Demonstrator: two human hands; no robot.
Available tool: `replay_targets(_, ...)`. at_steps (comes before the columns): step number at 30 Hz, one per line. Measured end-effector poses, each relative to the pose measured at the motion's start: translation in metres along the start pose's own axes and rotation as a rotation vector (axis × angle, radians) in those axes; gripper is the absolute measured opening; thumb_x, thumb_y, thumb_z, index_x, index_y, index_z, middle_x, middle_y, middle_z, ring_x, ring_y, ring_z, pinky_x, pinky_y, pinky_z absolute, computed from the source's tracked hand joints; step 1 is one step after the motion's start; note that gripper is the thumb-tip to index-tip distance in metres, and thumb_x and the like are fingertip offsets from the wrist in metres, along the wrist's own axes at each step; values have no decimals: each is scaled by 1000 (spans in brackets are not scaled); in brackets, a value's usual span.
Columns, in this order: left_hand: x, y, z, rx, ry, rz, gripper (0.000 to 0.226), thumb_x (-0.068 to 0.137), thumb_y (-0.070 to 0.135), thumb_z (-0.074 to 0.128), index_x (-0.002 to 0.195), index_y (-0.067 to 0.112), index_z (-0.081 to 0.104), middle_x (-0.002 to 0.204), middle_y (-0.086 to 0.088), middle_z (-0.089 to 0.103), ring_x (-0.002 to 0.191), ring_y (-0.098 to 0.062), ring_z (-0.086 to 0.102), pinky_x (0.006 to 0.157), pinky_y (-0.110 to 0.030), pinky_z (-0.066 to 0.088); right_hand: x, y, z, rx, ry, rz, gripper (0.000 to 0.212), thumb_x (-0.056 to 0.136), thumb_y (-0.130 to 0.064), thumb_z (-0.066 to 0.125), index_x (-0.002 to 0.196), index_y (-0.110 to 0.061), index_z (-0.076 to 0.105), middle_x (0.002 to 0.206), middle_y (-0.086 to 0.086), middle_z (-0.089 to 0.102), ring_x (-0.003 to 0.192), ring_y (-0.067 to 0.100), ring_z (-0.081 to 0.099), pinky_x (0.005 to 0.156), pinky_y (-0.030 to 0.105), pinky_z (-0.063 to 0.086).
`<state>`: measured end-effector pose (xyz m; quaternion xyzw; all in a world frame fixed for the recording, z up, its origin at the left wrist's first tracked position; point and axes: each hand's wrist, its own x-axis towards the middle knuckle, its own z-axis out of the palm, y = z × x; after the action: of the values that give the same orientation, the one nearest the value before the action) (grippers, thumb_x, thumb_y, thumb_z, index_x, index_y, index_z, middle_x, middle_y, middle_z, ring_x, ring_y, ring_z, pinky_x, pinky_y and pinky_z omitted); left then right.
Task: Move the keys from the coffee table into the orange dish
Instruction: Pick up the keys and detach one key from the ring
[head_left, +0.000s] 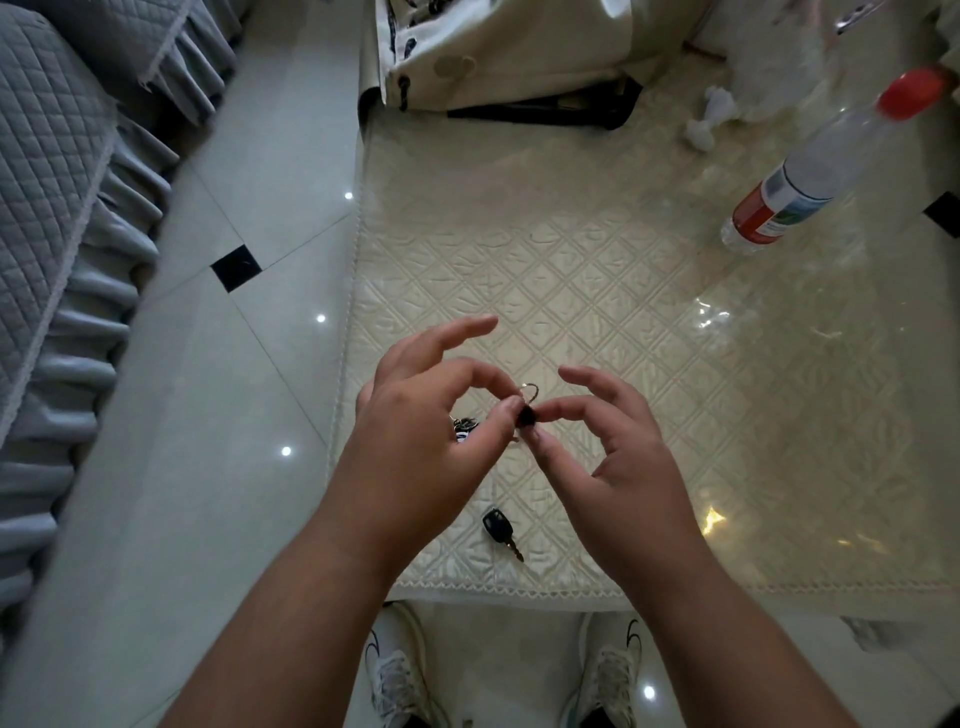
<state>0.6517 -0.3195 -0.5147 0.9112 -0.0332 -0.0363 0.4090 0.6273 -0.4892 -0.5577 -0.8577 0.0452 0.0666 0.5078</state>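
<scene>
Keys (525, 413) sit pinched between left hand (431, 431) and right hand (618, 457), mostly hidden by fingers; another key (500, 526) lies on the desk (597, 270).

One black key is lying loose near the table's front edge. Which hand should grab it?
Probably the right hand. The loose key lies below and between both hands, but the left hand already has a key bunch tucked under its fingers. Both currently pinch a black key head.

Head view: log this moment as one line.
left hand + right hand: pinching black-headed key on metal ring | loose black key: on cream quilted coffee table | orange dish: unseen
</scene>
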Motion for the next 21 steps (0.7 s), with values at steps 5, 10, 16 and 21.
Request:
replay_targets(5,-6,2,-7,56,68,-52,4,84,38,64,87,38,62,134,26,45,131,-3,34,101,-54,35,-17,34,27,-405,-107,138,27,80,-49,70,105,-40,66,137,-22,41,129,7,32,102,39,33)
replay_targets(10,-13,-7,-15,107,96,-82,6,83,38,67,86,40,62,136,26,42,131,0,31,101,-54,36,-50,60,64,-591,-155,181,29,73,-48,74,99,-36,72,136,-13,51,130,14,37,100,40,29)
replay_targets(16,-21,-14,-20,111,105,-102,6,82,38,68,84,39,62,136,25,42,131,-1,32,100,-53,36,-61,73,89,-701,-89,186,32,64,-38,84,93,-31,74,132,-2,58,127,28,46,97,49,35)
replay_targets(21,-28,-16,-25,117,109,-100,5,83,39,66,86,39,62,136,24,42,131,-2,32,99,-54,38,-55,74,102,-740,-23,187,21,68,-32,79,86,-28,71,134,-5,55,127,24,43,100,47,33)
